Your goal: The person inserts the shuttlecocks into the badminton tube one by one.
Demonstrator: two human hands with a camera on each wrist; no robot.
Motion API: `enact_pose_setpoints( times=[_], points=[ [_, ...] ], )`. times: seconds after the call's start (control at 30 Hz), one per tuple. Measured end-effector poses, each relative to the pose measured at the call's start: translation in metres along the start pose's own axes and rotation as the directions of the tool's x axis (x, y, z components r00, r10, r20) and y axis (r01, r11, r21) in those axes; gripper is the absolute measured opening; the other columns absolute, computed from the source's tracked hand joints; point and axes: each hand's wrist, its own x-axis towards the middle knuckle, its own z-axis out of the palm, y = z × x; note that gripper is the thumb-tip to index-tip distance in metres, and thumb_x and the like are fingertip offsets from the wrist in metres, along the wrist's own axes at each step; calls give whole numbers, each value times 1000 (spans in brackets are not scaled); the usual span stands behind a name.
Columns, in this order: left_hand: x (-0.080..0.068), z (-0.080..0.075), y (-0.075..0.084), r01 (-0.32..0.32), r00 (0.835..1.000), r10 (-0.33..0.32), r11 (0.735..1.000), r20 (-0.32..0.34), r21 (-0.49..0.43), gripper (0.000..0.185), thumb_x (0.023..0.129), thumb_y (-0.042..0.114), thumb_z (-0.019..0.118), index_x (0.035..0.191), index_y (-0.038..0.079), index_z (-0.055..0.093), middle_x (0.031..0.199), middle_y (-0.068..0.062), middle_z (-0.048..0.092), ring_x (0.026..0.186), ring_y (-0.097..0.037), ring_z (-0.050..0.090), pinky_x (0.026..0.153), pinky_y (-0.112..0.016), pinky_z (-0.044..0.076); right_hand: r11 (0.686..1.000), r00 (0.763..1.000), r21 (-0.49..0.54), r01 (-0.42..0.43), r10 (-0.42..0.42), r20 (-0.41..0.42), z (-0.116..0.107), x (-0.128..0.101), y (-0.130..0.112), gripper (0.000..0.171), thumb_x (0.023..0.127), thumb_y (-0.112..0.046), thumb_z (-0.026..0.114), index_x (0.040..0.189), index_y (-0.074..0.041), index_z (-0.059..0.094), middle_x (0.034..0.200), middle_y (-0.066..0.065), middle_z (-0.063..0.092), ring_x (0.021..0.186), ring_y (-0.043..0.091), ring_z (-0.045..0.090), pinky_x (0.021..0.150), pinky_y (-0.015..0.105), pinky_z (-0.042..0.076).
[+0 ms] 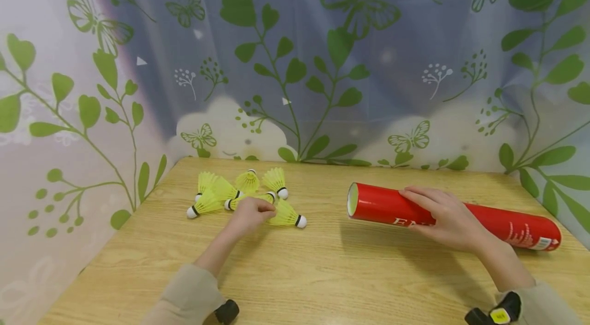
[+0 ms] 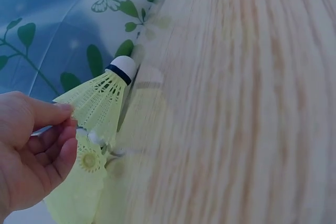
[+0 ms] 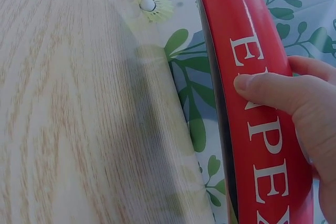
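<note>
With thumb and forefinger my left hand (image 1: 251, 216) pinches the skirt edge of a yellow shuttlecock (image 1: 285, 214); its white cork points right. In the left wrist view this shuttlecock (image 2: 105, 95) sits close over the wood, with other yellow skirts below it. Several more shuttlecocks (image 1: 208, 203) lie in a loose cluster behind and left of that hand. My right hand (image 1: 449, 217) grips a red shuttlecock tube (image 1: 488, 220) around its middle. The tube's round left end, pale green inside, faces the cluster. White capital letters (image 3: 265, 129) run along its side, partly covered by the thumb.
The wooden table (image 1: 295, 274) reaches back to a curtain (image 1: 322, 59) printed with green leaves and butterflies, which also hangs along both sides. Between the shuttlecocks and the tube lies a stretch of bare wood. The tube's shadow falls on the tabletop.
</note>
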Motion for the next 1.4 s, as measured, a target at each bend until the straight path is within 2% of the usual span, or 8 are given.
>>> enact_pose_setpoints(
  times=[0.23, 0.3, 0.57, 0.77, 1.03, 1.23, 1.4],
  points=[
    [2, 2, 4, -63, 998, 63, 998, -12, 6, 15, 86, 12, 66, 98, 7, 73, 91, -3, 69, 68, -10, 54, 61, -27, 47, 1000, 1000, -13, 6, -6, -8, 1, -1, 0, 79, 59, -20, 86, 131, -13, 54, 121, 10, 57, 104, 28, 54, 83, 49, 40],
    [2, 2, 8, -87, 996, 86, 996, -21, -9, 15, 86, 13, 66, 99, 8, 73, 91, -2, 69, 66, -10, 53, 59, -26, 46, 1000, 1000, -11, 5, -5, -5, 1, -1, 0, 77, 61, -21, 85, 131, -13, 53, 122, 10, 57, 105, 28, 54, 83, 49, 40],
    [3, 3, 28, -175, 984, 171, 982, -58, -70, 13, 88, 12, 64, 96, 8, 73, 78, 0, 65, 65, -10, 53, 57, -26, 45, 1000, 1000, -13, -17, 17, 1, -2, 0, -2, 82, 57, -16, 86, 131, -13, 53, 121, 11, 57, 104, 29, 54, 82, 50, 41],
    [3, 8, 39, -203, 978, 193, 969, -82, -139, 12, 88, 11, 63, 96, 7, 72, 77, 0, 66, 67, -12, 58, 56, -25, 47, 999, 999, -2, -34, 34, 10, -3, 0, -2, 80, 59, -18, 85, 132, -14, 53, 121, 11, 57, 104, 29, 54, 82, 50, 40],
    [5, 15, 50, -195, 980, 179, 951, -86, -241, 15, 89, 12, 63, 99, 5, 71, 82, -2, 67, 71, -11, 59, 58, -25, 47, 1000, 1000, 0, -11, 11, -6, -2, 0, -2, 81, 56, -15, 86, 131, -12, 53, 121, 11, 57, 104, 29, 54, 82, 50, 40],
    [5, 19, 62, -212, 977, 202, 936, -63, -280, 17, 89, 13, 62, 103, 5, 70, 89, -4, 68, 75, -12, 60, 61, -25, 49, 1000, 1000, 12, -5, 5, -11, -3, 0, -2, 74, 65, -24, 84, 131, -14, 53, 121, 10, 57, 104, 30, 55, 81, 51, 41],
    [5, 25, 72, -244, 970, 236, 919, -65, -310, 18, 89, 12, 62, 103, 3, 70, 90, -6, 68, 75, -13, 61, 62, -25, 50, 1000, 1000, 25, 9, -8, -25, -3, 0, -1, 64, 77, -41, 74, 131, -13, 54, 121, 11, 57, 104, 30, 55, 81, 51, 41]
  ],
)
